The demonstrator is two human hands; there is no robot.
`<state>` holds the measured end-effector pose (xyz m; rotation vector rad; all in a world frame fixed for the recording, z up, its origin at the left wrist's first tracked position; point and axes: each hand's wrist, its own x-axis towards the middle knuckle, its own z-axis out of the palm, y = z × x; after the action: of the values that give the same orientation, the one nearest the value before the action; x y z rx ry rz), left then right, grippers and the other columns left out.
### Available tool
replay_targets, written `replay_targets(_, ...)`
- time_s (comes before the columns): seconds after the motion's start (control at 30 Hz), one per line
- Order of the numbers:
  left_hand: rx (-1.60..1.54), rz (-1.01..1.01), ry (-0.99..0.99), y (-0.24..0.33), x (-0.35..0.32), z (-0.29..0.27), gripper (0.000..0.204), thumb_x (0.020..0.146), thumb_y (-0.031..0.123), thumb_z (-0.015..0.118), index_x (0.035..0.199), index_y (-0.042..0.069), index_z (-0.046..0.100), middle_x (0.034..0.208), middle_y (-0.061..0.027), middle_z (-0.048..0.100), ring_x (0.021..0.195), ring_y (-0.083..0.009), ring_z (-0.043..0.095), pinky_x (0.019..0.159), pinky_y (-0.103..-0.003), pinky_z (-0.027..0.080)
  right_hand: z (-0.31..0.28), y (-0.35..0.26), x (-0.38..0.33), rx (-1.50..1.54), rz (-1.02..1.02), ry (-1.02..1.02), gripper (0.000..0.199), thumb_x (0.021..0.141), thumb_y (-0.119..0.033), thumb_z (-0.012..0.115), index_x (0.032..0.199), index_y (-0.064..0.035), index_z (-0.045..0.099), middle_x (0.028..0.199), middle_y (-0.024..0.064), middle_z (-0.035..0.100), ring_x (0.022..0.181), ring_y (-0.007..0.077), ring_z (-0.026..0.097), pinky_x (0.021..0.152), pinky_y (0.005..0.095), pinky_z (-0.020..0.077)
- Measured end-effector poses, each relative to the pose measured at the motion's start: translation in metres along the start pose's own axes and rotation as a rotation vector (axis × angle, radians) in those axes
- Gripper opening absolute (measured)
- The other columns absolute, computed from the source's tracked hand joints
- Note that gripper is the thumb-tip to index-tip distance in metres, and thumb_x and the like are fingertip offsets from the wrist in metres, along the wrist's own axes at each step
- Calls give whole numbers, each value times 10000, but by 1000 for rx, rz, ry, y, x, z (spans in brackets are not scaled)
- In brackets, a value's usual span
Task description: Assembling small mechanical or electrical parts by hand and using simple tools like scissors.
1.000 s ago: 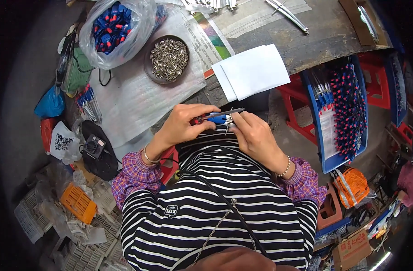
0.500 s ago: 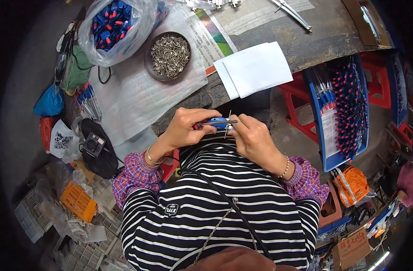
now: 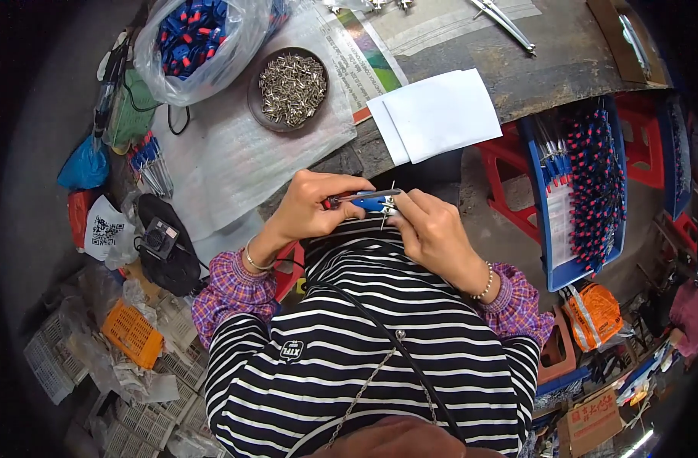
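My left hand [image 3: 307, 206] is closed on a blue plastic handle [image 3: 373, 204] with a red end, its thumb and forefinger pinching it. A slim dark metal strip [image 3: 364, 195] runs from the left fingers across to the right fingertips. On the other side, my right hand [image 3: 437, 233] pinches a small silvery metal fitting [image 3: 390, 206] set against the handle's right end. A thin pin stands across that fitting. Fingers hide much of both parts, so how they join cannot be seen. Both hands are held before my striped top, just off the table's near edge.
On the table stand a bowl of small metal rivets [image 3: 292, 88], a plastic bag of blue-and-red parts [image 3: 192, 38] and folded white paper [image 3: 444, 114]. A blue tray [image 3: 551, 229] with rows of blue-and-red handled pieces stands at right, by red stools [image 3: 509, 191]. Crates [image 3: 131, 336] lie lower left.
The dark metal strip now sits slightly higher and more tilted against the blue handle. Both hands keep their grip and have barely moved. The whole view has shifted a little.
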<state>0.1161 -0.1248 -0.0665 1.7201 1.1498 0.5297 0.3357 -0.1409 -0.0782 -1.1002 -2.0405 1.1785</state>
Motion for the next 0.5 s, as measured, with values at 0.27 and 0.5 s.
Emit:
replay_targets(0.27, 29, 92, 140, -3, -1, 5, 295, 646, 70, 746, 928, 8, 681, 733, -100, 668, 576, -162, 628, 544, -247, 480, -6, -2, 6, -69, -37, 34, 318, 729, 1, 640, 1032, 31, 549, 734, 134, 505, 649, 295, 537, 569, 375, 442)
replay_targets(0.5, -42, 39, 52, -1, -1, -1, 287, 650, 64, 744, 923, 1, 682, 711, -92, 663, 561, -132, 612, 531, -236, 469, -6, -1, 5, -61, -70, 7, 335, 723, 1, 642, 1043, 26, 546, 728, 127, 493, 643, 288, 535, 561, 369, 439)
